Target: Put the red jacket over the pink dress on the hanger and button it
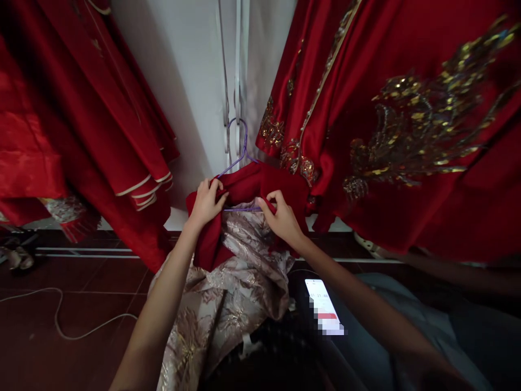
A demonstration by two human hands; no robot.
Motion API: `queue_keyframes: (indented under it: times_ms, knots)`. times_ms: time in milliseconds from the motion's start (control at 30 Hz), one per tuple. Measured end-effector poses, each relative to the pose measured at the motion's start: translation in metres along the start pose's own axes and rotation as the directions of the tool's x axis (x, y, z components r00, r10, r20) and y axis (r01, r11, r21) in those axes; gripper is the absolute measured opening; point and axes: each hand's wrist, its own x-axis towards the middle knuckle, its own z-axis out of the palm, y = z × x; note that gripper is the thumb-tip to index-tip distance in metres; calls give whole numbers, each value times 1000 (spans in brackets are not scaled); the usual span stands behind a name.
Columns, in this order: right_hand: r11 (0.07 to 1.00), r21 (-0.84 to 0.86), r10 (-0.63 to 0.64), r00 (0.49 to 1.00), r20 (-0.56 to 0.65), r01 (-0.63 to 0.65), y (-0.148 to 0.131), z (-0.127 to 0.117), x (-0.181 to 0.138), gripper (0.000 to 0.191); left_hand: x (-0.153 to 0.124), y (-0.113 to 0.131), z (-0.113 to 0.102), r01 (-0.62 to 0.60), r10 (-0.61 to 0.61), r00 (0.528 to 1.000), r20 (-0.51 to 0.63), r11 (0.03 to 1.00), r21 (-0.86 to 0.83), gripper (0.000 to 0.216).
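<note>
A purple wire hanger [243, 157] hangs by its hook from a handle on the white wardrobe doors [195, 81]. A garment of red cloth [248, 184] with a pale gold brocade skirt [228, 293] is draped over the hanger. My left hand [207, 202] is closed, gripping the red cloth at the hanger's left end. My right hand [280, 217] pinches the red cloth at the hanger's lower bar on the right.
Red robes hang at the left [81, 119], and a red robe with gold embroidery [407, 136] hangs at the right. A lit phone [323, 312] lies on dark fabric below my right arm. A white cable [61, 320] trails over the dark floor.
</note>
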Motion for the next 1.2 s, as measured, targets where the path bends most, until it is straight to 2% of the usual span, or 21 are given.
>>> queue_keyframes:
  times_ms: [133,267,433,500,567,700,833,967,1067,1133,1200]
  knots:
    - [999,41,-15,1000,-18,16,5,1,-2,26,-5,-10,-11,-3,0,999,-47,998,-65,10]
    - [996,85,-15,999,-31,18,18,5,5,29,-13,-15,-28,101,-103,979,-173,995,-25,16]
    - [979,203,15,995,-96,5,30,21,6,34,-13,-9,-23,309,-321,944,-73,941,-140,26]
    - [968,249,30,989,-142,6,30,26,3,33,-9,-4,-18,366,-369,930,-5,924,-112,28]
    - [959,282,49,980,-192,7,30,27,1,31,-6,2,-18,319,-318,947,55,947,-24,28]
    - [939,339,42,965,-260,50,25,17,4,26,-7,16,-36,106,-117,986,120,990,94,25]
    - [898,431,-3,981,-193,87,11,19,11,31,-10,34,-41,-13,-19,957,291,994,110,21]
    - [889,454,-68,998,13,55,-3,44,10,32,-12,54,-19,-88,62,912,406,995,46,11]
    - [897,443,-48,997,63,15,-3,57,6,30,-19,59,-5,8,15,930,368,998,-61,12]
    - [891,454,-36,998,57,6,1,57,3,26,-29,58,0,126,-68,948,309,977,-170,13]
    - [862,507,-33,997,68,-6,6,54,-1,21,-41,55,5,253,-182,955,236,913,-321,13]
